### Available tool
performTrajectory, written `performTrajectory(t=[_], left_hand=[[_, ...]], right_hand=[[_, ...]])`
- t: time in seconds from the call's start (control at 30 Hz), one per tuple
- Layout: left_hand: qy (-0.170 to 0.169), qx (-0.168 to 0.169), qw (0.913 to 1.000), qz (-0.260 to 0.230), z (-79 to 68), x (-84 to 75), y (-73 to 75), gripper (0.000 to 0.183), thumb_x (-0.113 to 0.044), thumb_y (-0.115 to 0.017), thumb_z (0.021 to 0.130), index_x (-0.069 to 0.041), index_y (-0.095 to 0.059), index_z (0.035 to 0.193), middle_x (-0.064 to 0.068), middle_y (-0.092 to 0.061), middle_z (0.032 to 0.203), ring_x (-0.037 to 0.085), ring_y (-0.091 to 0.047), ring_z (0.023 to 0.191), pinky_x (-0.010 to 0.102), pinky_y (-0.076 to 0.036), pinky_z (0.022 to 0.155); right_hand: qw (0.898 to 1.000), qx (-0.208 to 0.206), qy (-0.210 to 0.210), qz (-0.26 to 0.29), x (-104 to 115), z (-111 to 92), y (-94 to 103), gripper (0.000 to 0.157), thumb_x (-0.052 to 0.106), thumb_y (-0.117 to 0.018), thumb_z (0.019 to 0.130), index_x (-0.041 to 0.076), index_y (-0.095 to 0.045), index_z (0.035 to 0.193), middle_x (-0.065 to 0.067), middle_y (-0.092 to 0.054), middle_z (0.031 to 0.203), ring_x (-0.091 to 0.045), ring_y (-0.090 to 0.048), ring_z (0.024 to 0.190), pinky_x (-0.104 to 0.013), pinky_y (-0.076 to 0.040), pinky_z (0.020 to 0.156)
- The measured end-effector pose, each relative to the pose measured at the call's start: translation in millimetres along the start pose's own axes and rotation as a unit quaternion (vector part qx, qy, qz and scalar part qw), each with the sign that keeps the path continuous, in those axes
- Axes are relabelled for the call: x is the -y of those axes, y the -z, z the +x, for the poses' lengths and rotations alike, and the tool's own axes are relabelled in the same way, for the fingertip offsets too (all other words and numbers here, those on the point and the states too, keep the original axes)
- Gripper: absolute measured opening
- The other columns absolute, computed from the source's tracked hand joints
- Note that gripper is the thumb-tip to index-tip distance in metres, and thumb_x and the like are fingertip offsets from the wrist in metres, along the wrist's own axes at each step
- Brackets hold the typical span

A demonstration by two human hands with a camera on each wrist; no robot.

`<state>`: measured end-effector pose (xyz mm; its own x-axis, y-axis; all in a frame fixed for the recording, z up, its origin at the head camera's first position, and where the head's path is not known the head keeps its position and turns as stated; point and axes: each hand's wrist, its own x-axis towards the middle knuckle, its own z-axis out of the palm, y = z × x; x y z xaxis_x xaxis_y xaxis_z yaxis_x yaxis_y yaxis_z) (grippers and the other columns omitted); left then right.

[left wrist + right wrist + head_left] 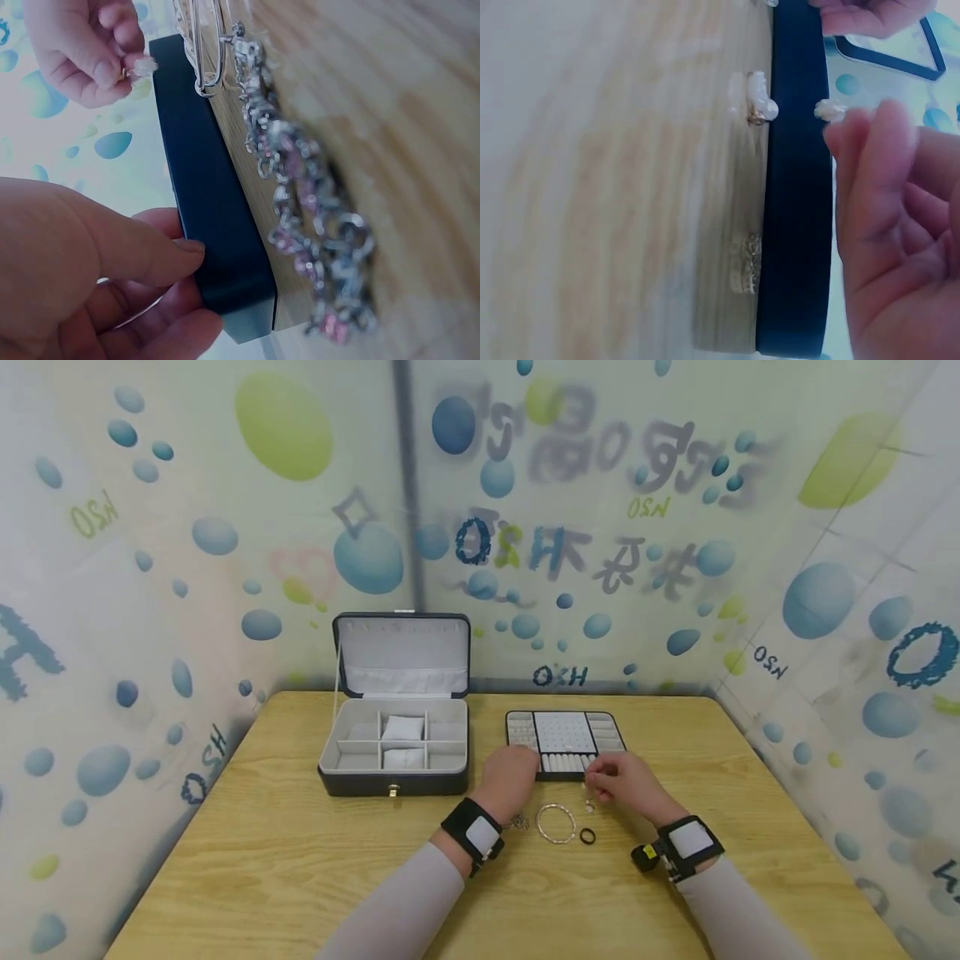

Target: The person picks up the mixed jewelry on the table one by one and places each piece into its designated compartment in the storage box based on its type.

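My left hand (510, 777) holds the front left corner of a dark-edged jewelry tray (568, 733), its thumb (176, 259) against the tray's front wall (202, 165). Between thumb and fingertips, my right hand (626, 787) pinches a small white earring (829, 110) just above that wall. A similar white earring (760, 97) lies on the table in front of the tray. Beneath the left wrist is a silver chain bracelet with pink stones (300, 195). A bangle (538, 823) and a black ring (581, 837) lie between the hands.
Left of the tray stands a dark jewelry box (352, 783) with its lid (402, 647) raised. Two white cushions, one of them (403, 727) at the back, sit in its middle compartments. A small sparkly piece (751, 262) lies by the tray's front. Patterned curtains (510, 643) surround the wooden table (300, 860).
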<state>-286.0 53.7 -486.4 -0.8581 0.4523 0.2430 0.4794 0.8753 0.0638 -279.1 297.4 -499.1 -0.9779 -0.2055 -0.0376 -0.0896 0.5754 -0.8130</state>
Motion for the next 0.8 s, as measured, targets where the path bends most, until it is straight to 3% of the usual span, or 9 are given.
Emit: performTrajectory(t=[0.27, 0.43, 0.57, 0.8], left_hand=[[0.003, -0.005, 0.9999, 0.008, -1.0, 3.6, -2.2, 0.023, -0.008, -0.069, 0.097, -0.019, -0.073, 0.078, -0.002, -0.074, 0.082, 0.014, -0.068, 0.073, 0.032, -0.055, 0.058], [0.001, -0.010, 0.9998, 0.020, -1.0, 2.6, -0.9, 0.023, -0.008, -0.069, 0.098, -0.019, -0.074, 0.079, -0.003, -0.074, 0.081, 0.013, -0.068, 0.072, 0.032, -0.056, 0.058], [0.003, -0.007, 0.9997, 0.023, -0.3, 1.4, -1.3, 0.023, -0.008, -0.070, 0.098, -0.019, -0.074, 0.078, -0.003, -0.074, 0.081, 0.013, -0.068, 0.071, 0.033, -0.056, 0.057], [0.003, -0.003, 0.9995, 0.031, 3.1, 0.2, -5.1, 0.021, -0.009, -0.071, 0.098, -0.020, -0.075, 0.080, -0.003, -0.075, 0.083, 0.014, -0.068, 0.072, 0.034, -0.057, 0.056]], right_hand=[[0.995, -0.090, 0.005, 0.038, 4.2, 14.9, -0.5, 0.015, 0.005, -0.065, 0.104, -0.006, -0.075, 0.108, -0.014, -0.076, 0.094, -0.010, -0.067, 0.078, -0.021, -0.059, 0.068], [0.989, -0.143, 0.013, -0.032, 7.7, 22.4, 0.4, 0.016, 0.010, -0.068, 0.104, 0.001, -0.078, 0.111, -0.015, -0.078, 0.102, -0.015, -0.066, 0.081, -0.020, -0.056, 0.070], [0.982, -0.163, 0.014, -0.092, 10.9, 28.7, 0.3, 0.015, 0.016, -0.070, 0.103, 0.006, -0.080, 0.109, -0.012, -0.078, 0.103, -0.020, -0.063, 0.085, -0.026, -0.052, 0.072], [0.981, -0.189, -0.006, -0.043, 11.2, 41.5, 5.9, 0.014, 0.020, -0.071, 0.102, 0.007, -0.074, 0.106, -0.013, -0.077, 0.101, -0.023, -0.067, 0.089, -0.031, -0.052, 0.076]])
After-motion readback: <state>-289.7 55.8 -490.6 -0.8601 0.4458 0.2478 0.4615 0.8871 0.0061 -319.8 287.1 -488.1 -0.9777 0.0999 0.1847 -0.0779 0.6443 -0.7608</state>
